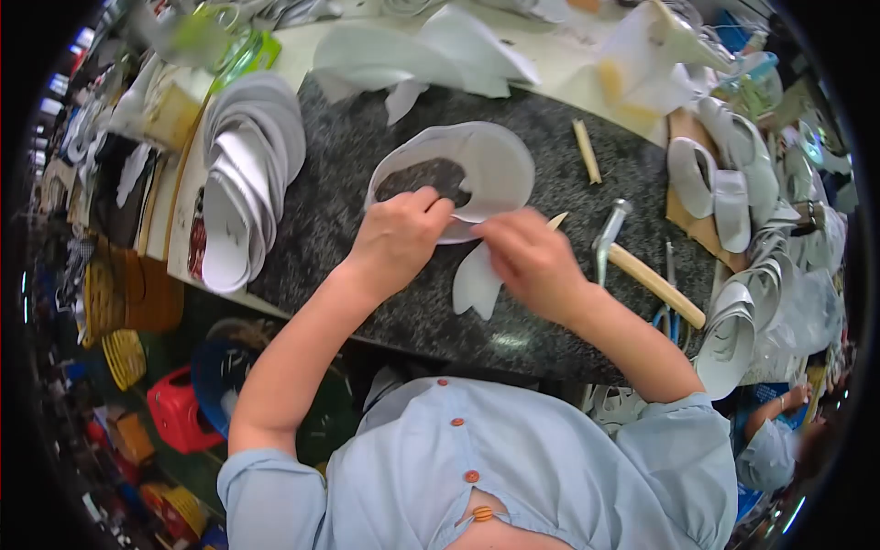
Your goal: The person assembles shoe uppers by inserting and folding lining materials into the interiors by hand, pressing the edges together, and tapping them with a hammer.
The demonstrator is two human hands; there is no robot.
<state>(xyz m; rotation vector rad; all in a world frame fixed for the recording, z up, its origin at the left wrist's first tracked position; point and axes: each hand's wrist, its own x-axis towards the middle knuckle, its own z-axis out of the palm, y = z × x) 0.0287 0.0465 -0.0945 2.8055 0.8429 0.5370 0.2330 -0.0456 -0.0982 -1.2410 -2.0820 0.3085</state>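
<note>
A white shoe upper piece (500, 165), bent into a loop, lies on the dark speckled stone slab (348, 183). My left hand (401, 234) has its fingers closed on the near left edge of the piece. Close beside it, my right hand (532, 257) pinches the near edge, its fingers slightly blurred. A white forked flap (477, 280) hangs toward me below the loop, between my hands. To the right of my right hand lies a hammer (655, 284) with a wooden handle and metal head. A pale wooden stick (587, 151) rests further back.
Stacked white pieces (234, 220) stand on the left. White sheets (431, 55) lie at the back. More white shoe parts (731, 211) and scissors (669, 321) are at the right. A red stool (179, 412) is on the floor at left. Another person's arm (775, 408) shows at far right.
</note>
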